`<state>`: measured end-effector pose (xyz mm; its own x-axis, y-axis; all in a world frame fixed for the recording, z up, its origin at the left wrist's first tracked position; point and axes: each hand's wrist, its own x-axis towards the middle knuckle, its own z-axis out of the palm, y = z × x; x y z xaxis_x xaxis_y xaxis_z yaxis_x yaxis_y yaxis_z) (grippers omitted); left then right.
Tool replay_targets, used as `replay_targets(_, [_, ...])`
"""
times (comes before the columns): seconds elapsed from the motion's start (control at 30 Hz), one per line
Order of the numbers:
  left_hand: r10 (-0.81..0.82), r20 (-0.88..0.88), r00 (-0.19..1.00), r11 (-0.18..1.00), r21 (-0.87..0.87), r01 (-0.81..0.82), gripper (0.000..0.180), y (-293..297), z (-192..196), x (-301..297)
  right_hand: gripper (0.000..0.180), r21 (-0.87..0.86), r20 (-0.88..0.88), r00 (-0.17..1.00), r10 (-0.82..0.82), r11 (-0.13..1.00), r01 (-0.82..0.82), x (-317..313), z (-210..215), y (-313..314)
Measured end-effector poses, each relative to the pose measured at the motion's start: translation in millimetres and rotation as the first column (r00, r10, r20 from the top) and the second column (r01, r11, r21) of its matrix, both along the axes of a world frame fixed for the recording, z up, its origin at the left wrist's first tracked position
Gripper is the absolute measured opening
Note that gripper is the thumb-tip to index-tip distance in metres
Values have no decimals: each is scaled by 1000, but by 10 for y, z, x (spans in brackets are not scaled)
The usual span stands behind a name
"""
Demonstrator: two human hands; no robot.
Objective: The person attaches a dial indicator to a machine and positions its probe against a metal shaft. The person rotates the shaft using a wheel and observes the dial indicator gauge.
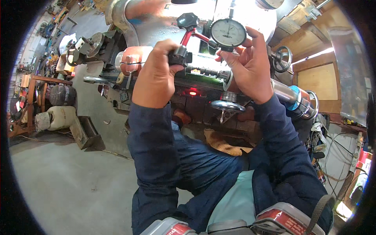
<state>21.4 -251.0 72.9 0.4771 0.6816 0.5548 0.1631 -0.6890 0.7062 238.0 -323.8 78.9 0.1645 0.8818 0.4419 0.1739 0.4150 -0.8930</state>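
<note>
A round dial gauge [228, 33] is pinched at its rim by the fingers of the right hand [248, 64], above the machine bed [203, 72]. The left hand [154, 74] is closed around the black clamp [178, 58] at the foot of the gauge's red arm [187, 37], fingers pressed together. If the clamp is loosened too far, the gauge could probably swing and be knocked against the bright metal roller [290, 96]. A handwheel [227, 105] lies below the wrists; a black knob [188, 19] sits above. A gas cylinder [55, 118] lies well apart, on the floor at the left.
</note>
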Motion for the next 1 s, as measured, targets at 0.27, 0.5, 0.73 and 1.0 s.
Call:
replay_targets(0.27, [172, -368, 914, 977, 185, -109, 59, -126, 137, 141, 58, -79, 156, 985, -73, 993, 86, 49, 39, 2])
replay_targets(0.5, [243, -378, 893, 954, 259, -150, 46, -157, 130, 204, 54, -95, 188, 979, -80, 991, 99, 75, 11, 10])
replay_targets(0.73, [144, -270, 952, 970, 229, -82, 33, -86, 33, 125, 51, -113, 368, 924, -107, 981, 159, 134, 69, -9])
replay_targets(1.0, [151, -222, 963, 988, 75, -138, 50, -28, 94, 66, 39, -232, 156, 981, -118, 961, 152, 197, 246, 236])
